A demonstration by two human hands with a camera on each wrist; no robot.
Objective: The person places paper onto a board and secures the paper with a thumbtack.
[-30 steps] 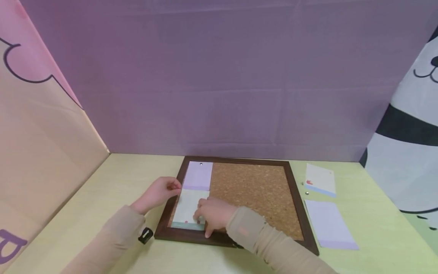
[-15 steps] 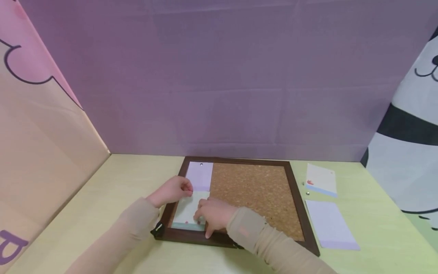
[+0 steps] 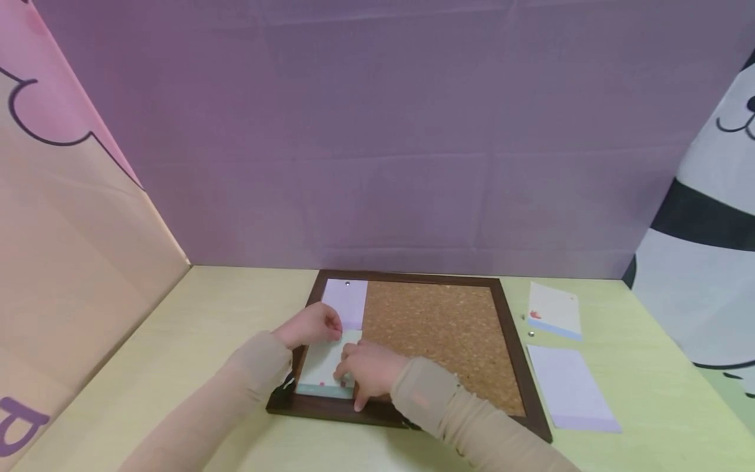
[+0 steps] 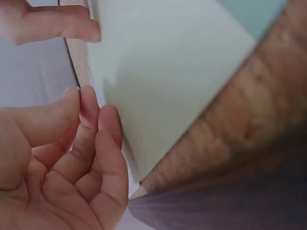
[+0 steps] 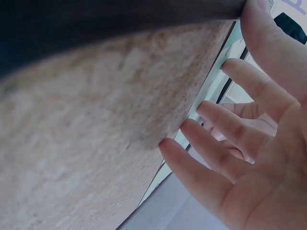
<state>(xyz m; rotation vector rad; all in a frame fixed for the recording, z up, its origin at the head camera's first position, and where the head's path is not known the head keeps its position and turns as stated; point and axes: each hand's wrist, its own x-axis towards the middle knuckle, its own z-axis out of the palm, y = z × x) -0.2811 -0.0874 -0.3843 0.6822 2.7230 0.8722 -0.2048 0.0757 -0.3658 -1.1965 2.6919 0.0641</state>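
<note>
A corkboard (image 3: 436,334) in a dark wooden frame lies on the table. A pale green-white card (image 3: 324,357) with a teal strip lies on its left side, below a lilac card (image 3: 345,305) that carries a silver thumbtack (image 3: 347,284). My left hand (image 3: 309,324) is over the upper part of the green-white card. In the left wrist view its thumb and index finger pinch something tiny with a silver glint, apparently a thumbtack (image 4: 78,88), mostly hidden by the fingertips. My right hand (image 3: 374,370) presses on the card's lower right with its fingers extended and its thumb at the frame.
Right of the corkboard lie a cream card (image 3: 554,311) with a blue strip and another lilac card (image 3: 572,387). A loose silver thumbtack (image 3: 531,334) sits between them. A purple cloth backdrop (image 3: 377,144) stands behind the table.
My left hand has moved right, from the frame's left edge to over the top of the green-white card. The right hand stays in place on the card.
</note>
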